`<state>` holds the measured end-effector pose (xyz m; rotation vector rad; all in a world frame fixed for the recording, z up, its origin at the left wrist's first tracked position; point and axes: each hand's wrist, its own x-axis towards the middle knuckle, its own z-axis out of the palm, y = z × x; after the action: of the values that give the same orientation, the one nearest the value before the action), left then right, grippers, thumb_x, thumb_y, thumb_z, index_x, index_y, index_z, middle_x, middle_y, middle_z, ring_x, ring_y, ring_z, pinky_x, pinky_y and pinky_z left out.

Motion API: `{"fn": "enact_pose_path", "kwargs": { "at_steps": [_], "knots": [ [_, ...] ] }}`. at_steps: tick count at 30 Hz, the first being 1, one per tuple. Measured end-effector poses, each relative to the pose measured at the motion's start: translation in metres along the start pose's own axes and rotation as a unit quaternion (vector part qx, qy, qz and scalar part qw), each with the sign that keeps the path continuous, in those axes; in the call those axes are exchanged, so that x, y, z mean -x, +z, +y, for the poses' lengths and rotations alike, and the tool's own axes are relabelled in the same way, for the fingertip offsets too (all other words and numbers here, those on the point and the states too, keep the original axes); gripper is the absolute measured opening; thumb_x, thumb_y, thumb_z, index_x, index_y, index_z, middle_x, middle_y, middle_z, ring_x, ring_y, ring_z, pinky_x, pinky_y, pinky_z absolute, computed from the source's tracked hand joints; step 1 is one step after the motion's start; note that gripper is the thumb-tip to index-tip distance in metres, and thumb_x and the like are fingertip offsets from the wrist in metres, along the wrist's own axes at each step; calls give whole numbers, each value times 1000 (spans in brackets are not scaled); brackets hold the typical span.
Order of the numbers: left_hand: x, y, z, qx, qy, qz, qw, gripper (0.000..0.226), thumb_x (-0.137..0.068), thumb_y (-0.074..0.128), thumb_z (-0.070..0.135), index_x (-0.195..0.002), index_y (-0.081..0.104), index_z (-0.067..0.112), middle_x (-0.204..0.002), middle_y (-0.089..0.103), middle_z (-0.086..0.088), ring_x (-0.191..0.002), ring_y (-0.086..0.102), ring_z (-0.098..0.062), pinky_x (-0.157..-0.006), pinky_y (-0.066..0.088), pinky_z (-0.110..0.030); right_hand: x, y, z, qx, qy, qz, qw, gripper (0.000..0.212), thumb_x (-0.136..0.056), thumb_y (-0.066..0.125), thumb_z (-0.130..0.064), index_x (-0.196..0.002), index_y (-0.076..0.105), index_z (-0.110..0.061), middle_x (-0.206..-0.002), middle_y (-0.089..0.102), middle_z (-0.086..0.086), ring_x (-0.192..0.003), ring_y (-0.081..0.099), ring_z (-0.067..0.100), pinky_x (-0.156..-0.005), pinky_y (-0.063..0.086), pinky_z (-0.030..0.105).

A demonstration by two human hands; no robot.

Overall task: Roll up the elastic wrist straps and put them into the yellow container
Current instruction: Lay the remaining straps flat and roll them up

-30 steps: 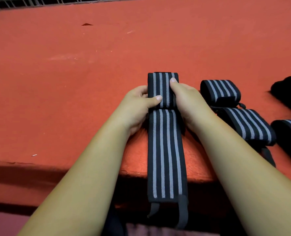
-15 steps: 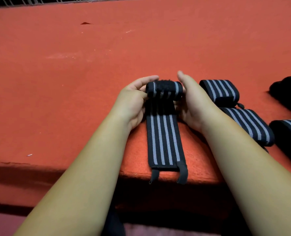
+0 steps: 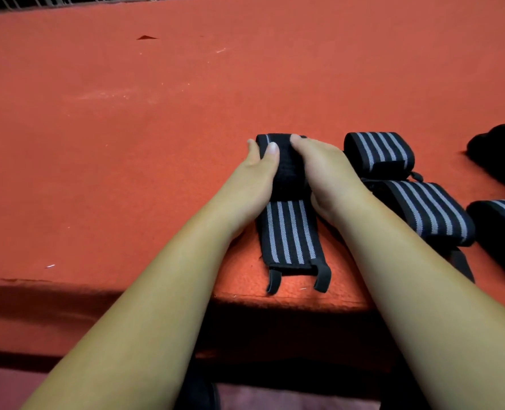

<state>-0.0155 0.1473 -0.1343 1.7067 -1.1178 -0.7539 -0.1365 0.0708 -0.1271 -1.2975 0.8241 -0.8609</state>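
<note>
Red surface (image 3: 156, 128) with a wrist strap (image 3: 289, 235) half rolled, the roll gripped by left hand (image 3: 255, 179) and right hand (image 3: 326, 173); next, the flat tail must be wound in

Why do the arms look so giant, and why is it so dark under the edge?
Head view: the wide-angle lens swells the near forearms; deep shadow lies below the front edge of the red surface; the striped strap looks fairly sharp.
</note>
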Motion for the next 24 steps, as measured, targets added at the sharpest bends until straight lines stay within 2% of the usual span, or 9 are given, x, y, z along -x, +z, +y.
{"fn": "enact_pose_path", "kwargs": {
  "at_steps": [3, 5, 7, 9, 12, 17, 20, 22, 24],
  "knots": [
    [-5, -3, -6, 66, -5, -6, 998, 91, -90, 50, 76, -167, 35, 31, -164, 53, 7, -150, 50, -12, -128, 36, -44, 0, -1, 1, 14, -18, -3, 1000, 30, -101, 57, -23, -113, 80, -9, -110, 83, 12, -110, 78, 33, -106, 57, 61],
    [-8, -5, -11, 151, -9, -23, 988, 70, -94, 63, 55, -154, 54, 20, -146, 69, -1, -137, 65, -21, -121, 46, -50, -1, -2, 1, 16, -33, 3, 999, 32, -100, 56, -24, -115, 79, -8, -112, 82, 12, -111, 78, 34, -106, 58, 61],
    [-4, -7, -9, 200, -10, -53, 978, 51, -97, 68, 34, -140, 64, 8, -130, 77, -15, -124, 73, -33, -113, 53, -53, -1, -3, 1, 17, -39, 5, 999, 33, -99, 56, -26, -115, 79, -9, -112, 82, 12, -111, 78, 35, -106, 57, 61],
    [-1, -9, -11, 222, -5, -70, 973, 42, -99, 70, 22, -134, 66, -1, -123, 78, -22, -114, 76, -37, -103, 59, -49, -1, -3, 2, 18, -33, 9, 999, 34, -98, 57, -28, -115, 79, -9, -112, 82, 13, -110, 78, 36, -106, 57, 62],
    [-2, -11, -10, 247, -4, -26, 969, 34, -101, 69, 3, -135, 65, -4, -122, 78, -22, -110, 78, -35, -95, 62, -44, -1, 0, 1, 13, 3, 10, 1000, 42, -95, 60, -38, -112, 80, -5, -109, 82, 15, -107, 79, 37, -104, 58, 62],
    [-8, -10, -7, 293, 0, 74, 953, 44, -94, 69, -14, -134, 61, 3, -128, 74, -19, -116, 76, -33, -102, 62, -48, -2, 4, 4, 68, 87, 10, 994, 81, -76, 55, -83, -112, 80, -15, -104, 84, 4, -99, 81, 29, -101, 60, 53],
    [-8, -9, -4, 294, 27, 95, 951, 50, -88, 68, -19, -132, 61, 6, -130, 71, -15, -124, 71, -31, -107, 59, -48, -5, 1, 7, 60, 106, 9, 992, 95, -67, 47, -97, -117, 79, -22, -110, 83, 2, -105, 80, 28, -105, 57, 52],
    [-7, -10, -1, 266, 50, 99, 958, 54, -85, 65, -22, -128, 64, 10, -124, 71, -9, -117, 72, -21, -103, 60, -39, 2, 4, -2, 33, 114, 9, 993, 86, -78, 46, -95, -114, 79, -24, -106, 84, 5, -103, 80, 29, -104, 59, 54],
    [-7, -11, -2, 245, 59, 88, 964, 55, -84, 62, -25, -122, 66, 15, -115, 72, -7, -102, 73, -13, -91, 61, -32, 10, 4, -11, -7, 126, 1, 992, 72, -99, 40, -82, -110, 75, -20, -89, 83, 7, -92, 82, 29, -94, 64, 53]
  ]
}}
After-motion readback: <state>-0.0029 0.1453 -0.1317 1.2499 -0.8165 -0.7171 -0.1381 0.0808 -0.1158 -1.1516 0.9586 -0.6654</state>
